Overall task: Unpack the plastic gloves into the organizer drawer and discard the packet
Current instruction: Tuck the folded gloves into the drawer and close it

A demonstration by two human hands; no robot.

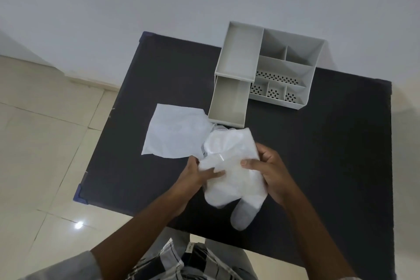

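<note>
A bundle of translucent white plastic gloves [231, 166] is held above the dark table [159, 88], its finger ends hanging toward the near edge. My left hand [200, 173] grips the bundle's left side with fingers across its front. My right hand [270, 170] grips the right side, thumb pressed on top. The flat, empty-looking clear packet [175, 132] lies on the table just left of the gloves. Beyond them, the grey organizer [279, 68] stands with its lower drawer [227, 104] pulled out and nothing visible inside.
The organizer's top tray and several perforated compartments hold nothing I can see. The table stands against a pale wall, with tiled floor [45, 132] to the left and at the near side. Blue corner guards [80, 195] mark the table's left corners.
</note>
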